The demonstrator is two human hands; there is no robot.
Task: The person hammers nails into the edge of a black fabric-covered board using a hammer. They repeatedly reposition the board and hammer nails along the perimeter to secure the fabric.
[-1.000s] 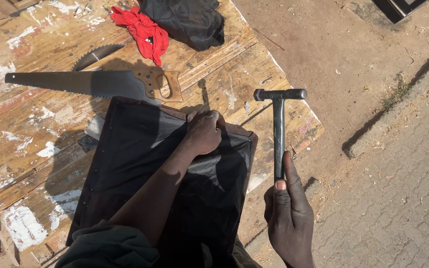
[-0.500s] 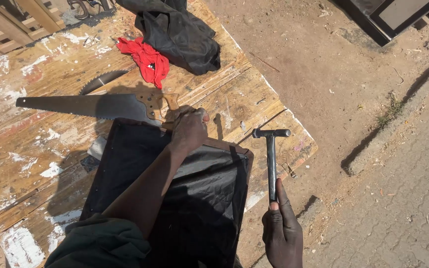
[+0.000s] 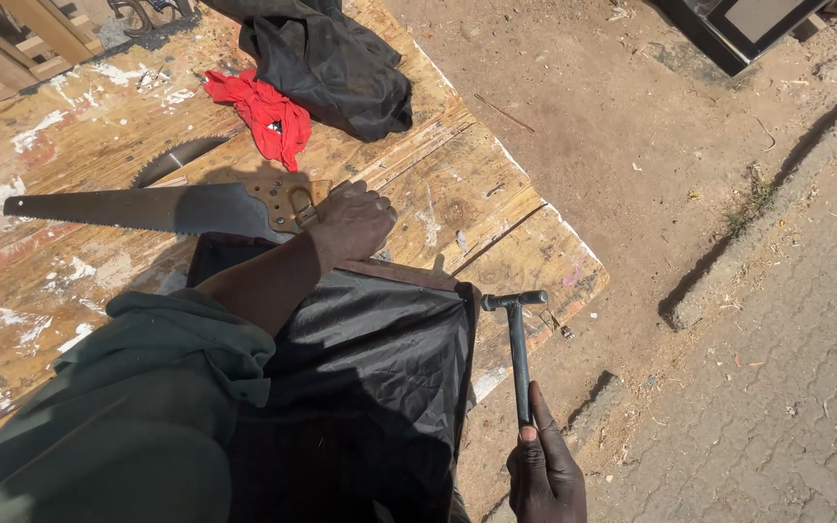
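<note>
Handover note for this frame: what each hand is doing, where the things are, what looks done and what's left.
Left hand: fist pressed on the far edge of the black-covered panel, beside the handsaw handle.
Right hand: grips the hammer by its handle end, head beside the panel's far right corner.
Panel lies on the paint-stained wooden table; red cloth and dark garment lie further back.
Done: black sheet spread over the panel. Fastenings cannot be made out.
Left: likely hammering along the edge.
</note>
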